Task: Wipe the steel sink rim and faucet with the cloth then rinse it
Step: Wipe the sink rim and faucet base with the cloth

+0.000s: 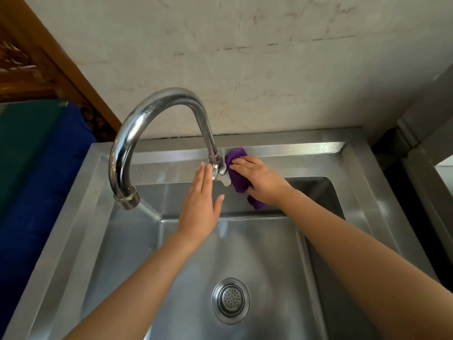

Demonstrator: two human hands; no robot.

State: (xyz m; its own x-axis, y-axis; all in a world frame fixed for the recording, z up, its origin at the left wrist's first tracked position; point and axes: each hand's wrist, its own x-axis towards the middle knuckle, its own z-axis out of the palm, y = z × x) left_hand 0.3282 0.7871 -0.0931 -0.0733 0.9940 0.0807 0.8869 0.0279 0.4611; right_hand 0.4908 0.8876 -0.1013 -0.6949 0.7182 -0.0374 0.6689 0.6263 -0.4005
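right hand (259,179) pressing purple cloth (236,168) on sink rim (294,155) beside faucet (152,133) base, left hand (201,207) flat, fingers open, w/ tips near base

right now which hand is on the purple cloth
The right hand presses the purple cloth onto the rim; the left hand is flat and empty.

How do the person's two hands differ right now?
The right hand presses the purple cloth onto the sink rim beside the faucet base; the left hand holds nothing. The left is flat with fingers straight, on the base's other side; the right's fingers spread over the cloth. Both reach across the basin, palms down.
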